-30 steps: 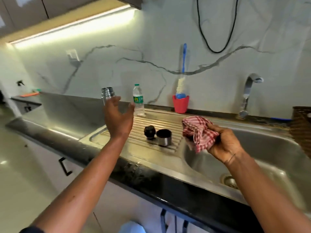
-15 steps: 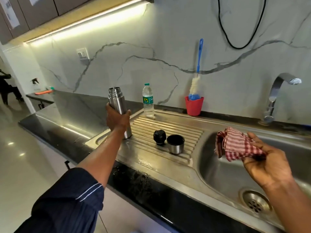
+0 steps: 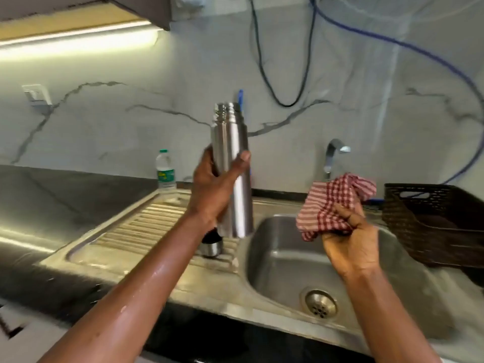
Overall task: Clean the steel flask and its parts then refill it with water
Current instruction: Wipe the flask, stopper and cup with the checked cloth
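Observation:
My left hand grips the open steel flask around its middle and holds it upright in the air above the drainboard's right end. To its right, over the sink basin, my right hand holds a bunched red-and-white checked cloth. The cloth and the flask are apart. The flask's steel cup stands on the drainboard, partly hidden behind my left forearm. Its black stopper is out of sight.
A small plastic water bottle stands at the back of the counter. The tap rises behind the sink. A dark woven basket sits on the right. A blue brush handle peeks out behind the flask. Cables hang on the marble wall.
My left hand has lifted the flask off the drainboard and carried it right and up, toward the sink. My right hand still holds the cloth, raised a little higher.

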